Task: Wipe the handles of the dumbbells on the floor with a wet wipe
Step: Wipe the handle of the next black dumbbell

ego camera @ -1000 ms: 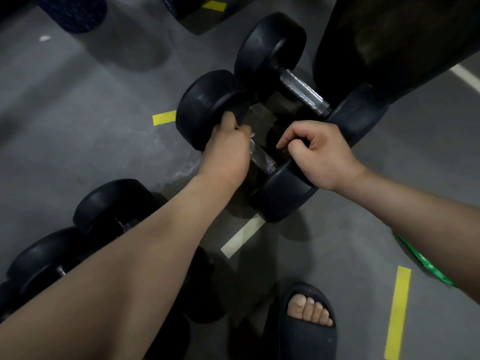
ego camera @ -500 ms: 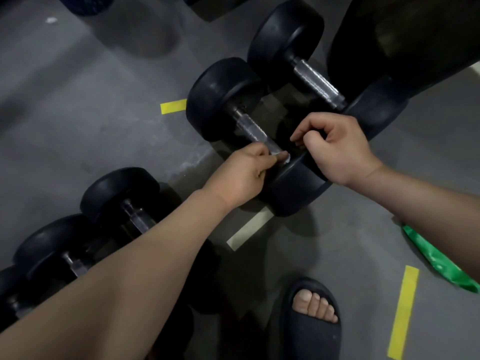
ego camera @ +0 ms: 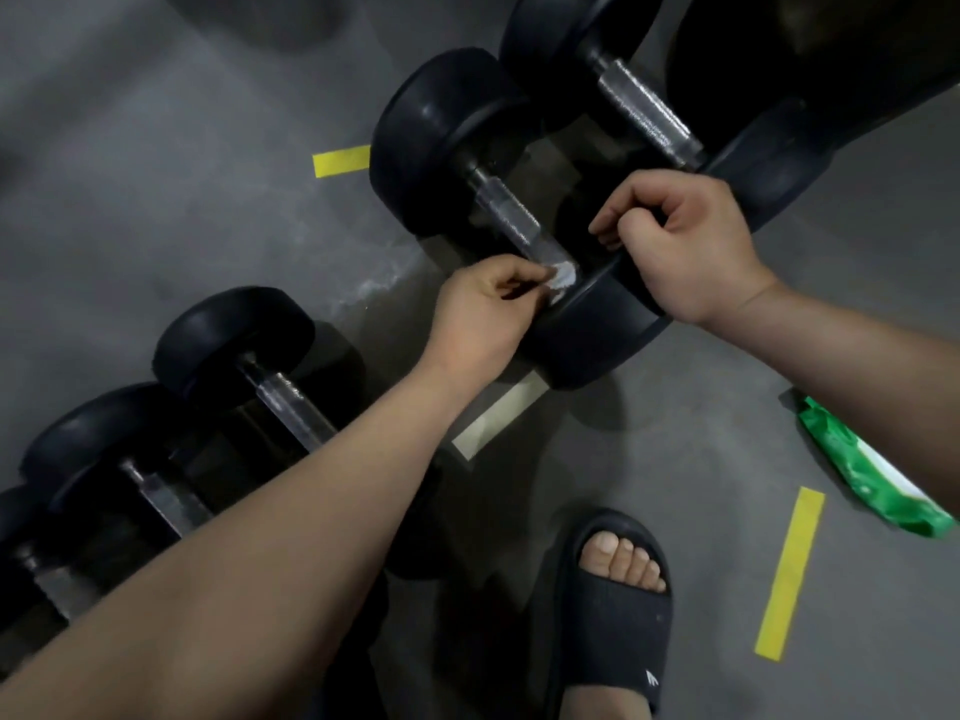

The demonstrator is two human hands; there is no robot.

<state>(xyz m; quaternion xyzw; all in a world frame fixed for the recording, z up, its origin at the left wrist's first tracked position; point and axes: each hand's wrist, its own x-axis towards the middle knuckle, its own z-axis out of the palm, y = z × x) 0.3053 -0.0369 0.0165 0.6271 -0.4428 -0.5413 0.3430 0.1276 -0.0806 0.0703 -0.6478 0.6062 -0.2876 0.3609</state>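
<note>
- Head view: the left hand (ego camera: 483, 309) pinches a small white wet wipe (ego camera: 562, 277) between thumb and fingers, pressing it on the lower end of a steel handle (ego camera: 506, 218), right where that meets the near weight head (ego camera: 597, 340).
- The handle runs from 11 o'clock down to 5 o'clock. Its upper stretch, toward the far weight head (ego camera: 441, 142), is bare of the wipe.
- The right hand (ego camera: 680, 241) sits at 2 o'clock from the wipe, fingers curled tight over the rim of the near weight head, seemingly steadying it.
- A second dumbbell (ego camera: 644, 114) lies just beyond at 1 o'clock. Two more dumbbells (ego camera: 291, 402) lie on the floor (ego camera: 156, 174) at 8 o'clock, partly under the left forearm.
- A green wipe packet (ego camera: 872, 480) lies at 4 o'clock, and a slippered foot (ego camera: 618, 605) at 6 o'clock.
- Step in hand, by judgement: wiping this one handle, at the end of a stroke.
- The next move likely calls for sliding the wipe toward 11 o'clock with firm pinch pressure, the right hand bracing against roll.
</note>
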